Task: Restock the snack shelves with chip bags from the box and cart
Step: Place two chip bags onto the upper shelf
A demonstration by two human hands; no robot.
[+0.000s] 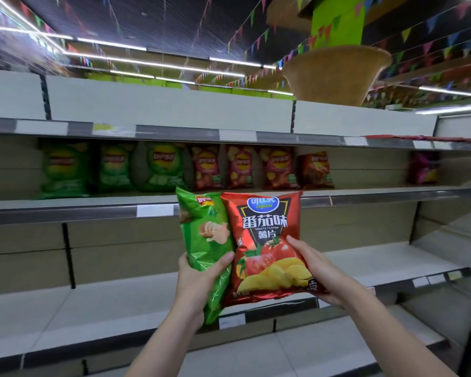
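Snack shelves (158, 210) ahead | our left hand (199, 278) grips green bag (206, 240) | right hand (318, 270) grips red bag (264, 248)

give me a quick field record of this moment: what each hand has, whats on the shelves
left hand: grips green chip bag
right hand: grips red tomato chip bag
bags: upright, side by side, in front of the shelves
stocked shelf: row of green bags, then red bags, one purple bag far right
lower shelves: no bags visible

We see the upper shelf (114, 204) carrying green chip bags (65, 170) left, red chip bags (239, 167) beside them, purple bag (422, 168) far right.
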